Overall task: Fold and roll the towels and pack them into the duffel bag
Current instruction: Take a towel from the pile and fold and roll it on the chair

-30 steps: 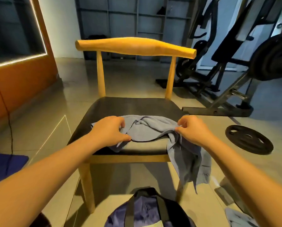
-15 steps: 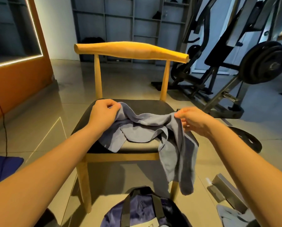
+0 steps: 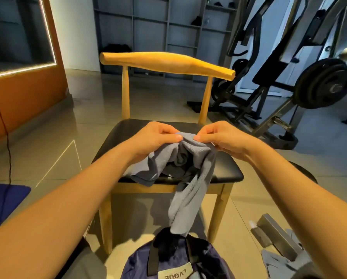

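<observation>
A grey-blue towel (image 3: 190,190) hangs bunched over the black seat of a wooden chair (image 3: 227,168). My left hand (image 3: 156,137) and my right hand (image 3: 223,137) pinch its top edge side by side, fingertips nearly touching. One end of the towel droops past the seat's front edge toward the navy duffel bag (image 3: 174,260), which stands on the floor below with black straps and a light label. A second grey towel (image 3: 279,262) lies crumpled on the floor at the lower right.
A metal bar (image 3: 277,236) lies on the floor at the right. Gym machines with weight plates (image 3: 323,83) stand behind on the right. An orange wall unit (image 3: 23,97) and a blue mat (image 3: 3,200) are at the left. Grey shelves line the back.
My hands have come together from a wide spread to the middle above the seat, gathering the towel's top edge. The towel's hanging end now reaches down to the bag.
</observation>
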A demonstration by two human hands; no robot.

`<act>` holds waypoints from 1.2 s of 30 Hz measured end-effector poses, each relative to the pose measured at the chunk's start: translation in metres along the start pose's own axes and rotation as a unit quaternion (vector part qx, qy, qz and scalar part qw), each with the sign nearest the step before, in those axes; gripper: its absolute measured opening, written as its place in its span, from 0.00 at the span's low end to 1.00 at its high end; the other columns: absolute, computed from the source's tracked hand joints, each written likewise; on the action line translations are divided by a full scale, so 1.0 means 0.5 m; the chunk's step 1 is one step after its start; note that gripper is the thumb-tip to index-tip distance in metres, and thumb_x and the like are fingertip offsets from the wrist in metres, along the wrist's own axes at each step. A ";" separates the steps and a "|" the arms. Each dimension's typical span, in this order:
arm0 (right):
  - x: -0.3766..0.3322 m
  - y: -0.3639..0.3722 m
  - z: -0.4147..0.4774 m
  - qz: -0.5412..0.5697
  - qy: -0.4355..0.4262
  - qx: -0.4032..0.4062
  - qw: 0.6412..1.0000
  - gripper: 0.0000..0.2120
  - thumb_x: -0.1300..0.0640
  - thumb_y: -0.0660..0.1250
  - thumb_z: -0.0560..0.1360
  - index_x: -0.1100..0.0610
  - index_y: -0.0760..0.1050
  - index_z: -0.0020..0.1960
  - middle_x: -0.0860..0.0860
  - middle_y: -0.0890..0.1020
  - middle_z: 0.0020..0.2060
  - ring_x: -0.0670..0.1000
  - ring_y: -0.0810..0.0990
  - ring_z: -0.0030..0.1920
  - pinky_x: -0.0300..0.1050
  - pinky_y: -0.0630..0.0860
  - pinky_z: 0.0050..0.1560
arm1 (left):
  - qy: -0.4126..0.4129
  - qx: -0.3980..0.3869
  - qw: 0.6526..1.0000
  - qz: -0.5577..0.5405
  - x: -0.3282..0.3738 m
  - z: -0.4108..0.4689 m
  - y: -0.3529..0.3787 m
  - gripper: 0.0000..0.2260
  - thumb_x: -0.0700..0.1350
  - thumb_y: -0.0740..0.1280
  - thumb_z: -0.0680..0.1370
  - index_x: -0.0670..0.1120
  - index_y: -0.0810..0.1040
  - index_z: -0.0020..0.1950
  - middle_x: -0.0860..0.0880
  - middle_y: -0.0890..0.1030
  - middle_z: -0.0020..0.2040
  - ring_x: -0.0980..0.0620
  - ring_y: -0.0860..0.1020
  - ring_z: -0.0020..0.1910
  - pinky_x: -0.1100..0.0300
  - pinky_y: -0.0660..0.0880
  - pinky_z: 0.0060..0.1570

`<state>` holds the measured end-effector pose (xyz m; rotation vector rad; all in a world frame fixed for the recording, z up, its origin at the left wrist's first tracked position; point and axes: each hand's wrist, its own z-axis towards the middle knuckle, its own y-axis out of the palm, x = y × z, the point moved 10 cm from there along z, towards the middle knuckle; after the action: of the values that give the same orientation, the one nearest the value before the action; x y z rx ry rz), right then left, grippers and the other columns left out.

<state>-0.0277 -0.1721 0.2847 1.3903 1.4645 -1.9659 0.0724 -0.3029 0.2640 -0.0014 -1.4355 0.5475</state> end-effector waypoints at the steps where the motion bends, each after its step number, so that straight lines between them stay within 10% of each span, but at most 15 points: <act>1: 0.007 -0.005 -0.007 0.012 0.005 -0.004 1.000 0.11 0.54 0.71 0.78 0.56 0.82 0.39 0.52 0.81 0.36 0.45 0.77 0.37 0.38 0.73 0.38 | -0.008 0.000 0.999 -0.040 -0.004 0.000 -0.011 0.06 0.44 0.71 0.79 0.44 0.86 0.51 0.45 0.86 0.47 0.52 0.83 0.46 0.58 0.80 0.49; 9: 0.087 -0.086 -0.051 0.076 0.085 0.032 0.993 0.15 0.54 0.73 0.77 0.53 0.79 0.31 0.53 0.81 0.31 0.49 0.78 0.32 0.41 0.74 0.35 | -0.060 0.228 0.954 -0.186 -0.040 0.033 -0.168 0.07 0.41 0.71 0.79 0.41 0.85 0.55 0.44 0.86 0.50 0.50 0.83 0.47 0.61 0.80 0.44; 13: 0.097 -0.142 -0.072 0.093 0.103 0.066 0.988 0.13 0.50 0.74 0.75 0.60 0.79 0.42 0.59 0.84 0.40 0.55 0.82 0.39 0.46 0.79 0.40 | -0.099 0.264 0.939 -0.195 -0.013 0.055 -0.222 0.04 0.39 0.72 0.78 0.42 0.85 0.51 0.45 0.85 0.45 0.49 0.82 0.43 0.59 0.80 0.37; 18: 0.054 -0.200 -0.064 0.130 0.103 0.131 0.977 0.16 0.50 0.72 0.77 0.63 0.83 0.54 0.58 0.85 0.55 0.60 0.83 0.56 0.56 0.80 0.58 | -0.102 0.297 0.933 -0.173 0.065 0.095 -0.272 0.09 0.40 0.72 0.75 0.42 0.85 0.55 0.39 0.85 0.51 0.40 0.84 0.49 0.39 0.82 0.51; 22: -0.021 -0.267 -0.056 0.221 0.040 0.231 0.947 0.12 0.52 0.73 0.76 0.59 0.84 0.55 0.60 0.86 0.49 0.59 0.84 0.49 0.55 0.80 0.53 | 0.011 0.402 0.904 -0.148 0.195 0.100 -0.340 0.09 0.39 0.69 0.78 0.42 0.84 0.56 0.43 0.85 0.50 0.48 0.83 0.44 0.55 0.82 0.44; 25: -0.079 -0.325 -0.077 0.179 -0.053 0.390 0.902 0.09 0.53 0.74 0.76 0.54 0.80 0.38 0.54 0.81 0.34 0.55 0.77 0.39 0.48 0.76 0.39 | 0.044 0.341 0.939 -0.015 0.247 0.113 -0.313 0.05 0.40 0.70 0.78 0.43 0.85 0.50 0.44 0.84 0.46 0.48 0.80 0.43 0.58 0.77 0.42; 28: -0.107 -0.287 -0.055 0.146 -0.059 0.354 0.922 0.05 0.57 0.72 0.77 0.55 0.82 0.42 0.55 0.84 0.40 0.53 0.81 0.42 0.46 0.77 0.38 | -0.099 0.166 0.960 0.200 0.178 0.124 -0.239 0.03 0.41 0.72 0.77 0.42 0.85 0.48 0.43 0.82 0.46 0.45 0.78 0.47 0.53 0.75 0.46; 33: -0.109 -0.306 -0.054 0.086 -0.085 0.413 0.902 0.03 0.59 0.70 0.78 0.55 0.83 0.48 0.55 0.84 0.46 0.53 0.83 0.47 0.46 0.80 0.37 | -0.007 0.399 0.908 0.127 0.200 0.027 -0.378 0.10 0.39 0.71 0.79 0.41 0.83 0.59 0.41 0.82 0.59 0.45 0.79 0.58 0.55 0.73 0.61; 36: -0.081 -0.320 -0.046 0.083 -0.044 0.429 0.898 0.08 0.62 0.68 0.78 0.52 0.80 0.43 0.55 0.83 0.46 0.57 0.83 0.50 0.53 0.83 0.43 | -0.024 0.389 0.918 0.078 0.181 0.005 -0.420 0.10 0.38 0.70 0.79 0.42 0.83 0.60 0.44 0.81 0.56 0.46 0.78 0.57 0.55 0.76 0.59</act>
<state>-0.1122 -0.0959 0.4066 1.6135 0.3653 -2.6345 0.1476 -0.4555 0.4164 0.5373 -1.1864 1.2296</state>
